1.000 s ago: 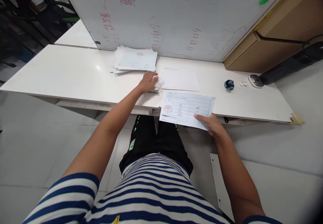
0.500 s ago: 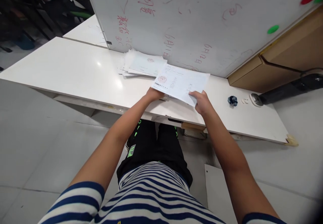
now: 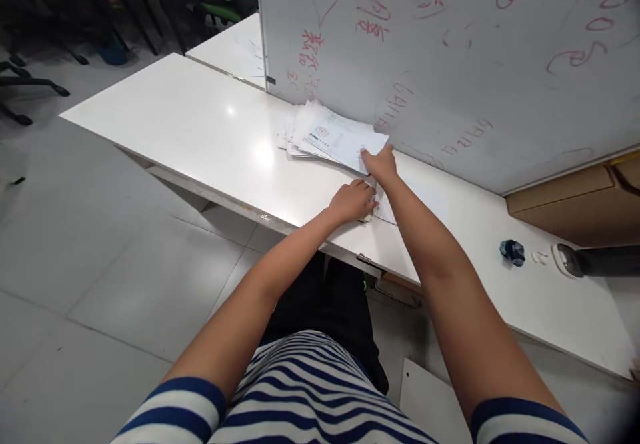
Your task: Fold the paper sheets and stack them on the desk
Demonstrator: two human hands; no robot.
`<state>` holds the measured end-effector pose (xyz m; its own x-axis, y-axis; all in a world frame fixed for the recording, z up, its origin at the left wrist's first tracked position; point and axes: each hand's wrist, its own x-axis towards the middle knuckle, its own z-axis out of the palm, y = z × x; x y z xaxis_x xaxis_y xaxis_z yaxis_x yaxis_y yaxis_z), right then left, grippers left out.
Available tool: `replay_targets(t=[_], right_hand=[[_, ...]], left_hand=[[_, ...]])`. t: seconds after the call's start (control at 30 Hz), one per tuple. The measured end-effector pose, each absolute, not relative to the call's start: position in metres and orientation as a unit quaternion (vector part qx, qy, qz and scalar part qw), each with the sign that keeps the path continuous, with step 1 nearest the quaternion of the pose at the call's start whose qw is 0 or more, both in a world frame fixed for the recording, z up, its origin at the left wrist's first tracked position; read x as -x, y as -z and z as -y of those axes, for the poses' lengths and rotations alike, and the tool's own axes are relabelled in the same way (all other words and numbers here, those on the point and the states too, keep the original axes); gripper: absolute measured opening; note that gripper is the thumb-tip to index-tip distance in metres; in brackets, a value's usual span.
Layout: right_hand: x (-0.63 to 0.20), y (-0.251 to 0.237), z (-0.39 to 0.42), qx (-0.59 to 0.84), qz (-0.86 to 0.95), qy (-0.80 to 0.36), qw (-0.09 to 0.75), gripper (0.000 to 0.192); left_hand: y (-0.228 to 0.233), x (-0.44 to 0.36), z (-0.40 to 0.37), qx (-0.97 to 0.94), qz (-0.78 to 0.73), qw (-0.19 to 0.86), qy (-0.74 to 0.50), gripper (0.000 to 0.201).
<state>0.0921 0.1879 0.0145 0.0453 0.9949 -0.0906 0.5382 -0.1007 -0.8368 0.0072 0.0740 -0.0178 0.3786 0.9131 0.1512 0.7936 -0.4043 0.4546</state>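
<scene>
My right hand (image 3: 381, 164) pinches the right edge of a printed sheet of paper (image 3: 345, 139), thumb on top. This sheet bears a red round stamp and lies over a fanned pile of papers (image 3: 299, 131) by the foot of the whiteboard. Nearer the desk's front edge, my left hand (image 3: 353, 203) rests palm down with its fingers curled over a small pale thing beside a white sheet (image 3: 425, 201). What the left fingers grip is mostly hidden. My right forearm crosses over that white sheet and covers part of it.
A whiteboard (image 3: 450, 64) with red writing stands along the back of the white desk (image 3: 200, 124). To the right are a dark blue crumpled item (image 3: 513, 252), a small white piece (image 3: 539, 257), a black cylindrical bottle (image 3: 600, 261) and cardboard boxes (image 3: 560, 197). Chairs stand far left.
The right hand has carried the stamped sheet left onto the pile. My left hand has let go of it and turned palm down on the desk. The view has swung left.
</scene>
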Motion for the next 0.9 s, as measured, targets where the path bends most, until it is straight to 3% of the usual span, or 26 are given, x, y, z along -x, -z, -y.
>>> replay_targets(t=[0.07,0.13,0.27,0.4,0.53,0.73,0.9], right_hand=[[-0.117,-0.015,-0.18,0.69,0.628,-0.22,0.286,0.075],[-0.151,-0.015,-0.164,0.693,0.655,-0.152,0.258,0.078],[-0.225,0.003,-0.112,0.601,0.765,-0.117,0.199,0.058],[-0.267,0.034,-0.066,0.566,0.795,-0.147,0.16,0.069],[-0.27,0.051,-0.052,0.578,0.783,-0.124,0.194,0.06],[-0.264,0.049,-0.051,0.553,0.796,-0.073,0.235,0.041],[-0.263,0.052,-0.052,0.559,0.796,-0.016,0.232,0.042]], left_hand=[[0.018,-0.007,-0.073,-0.809,-0.532,0.151,-0.202,0.032],[0.018,-0.008,-0.07,-0.791,-0.554,0.149,-0.212,0.031],[0.018,-0.013,-0.064,-0.723,-0.632,0.132,-0.248,0.032],[0.02,-0.019,-0.065,-0.675,-0.684,0.085,-0.264,0.034],[0.011,-0.027,-0.067,-0.673,-0.695,0.022,-0.253,0.036],[-0.003,-0.044,-0.045,-0.779,-0.563,-0.059,-0.268,0.034],[0.015,-0.053,-0.036,-0.885,-0.439,-0.067,-0.14,0.028]])
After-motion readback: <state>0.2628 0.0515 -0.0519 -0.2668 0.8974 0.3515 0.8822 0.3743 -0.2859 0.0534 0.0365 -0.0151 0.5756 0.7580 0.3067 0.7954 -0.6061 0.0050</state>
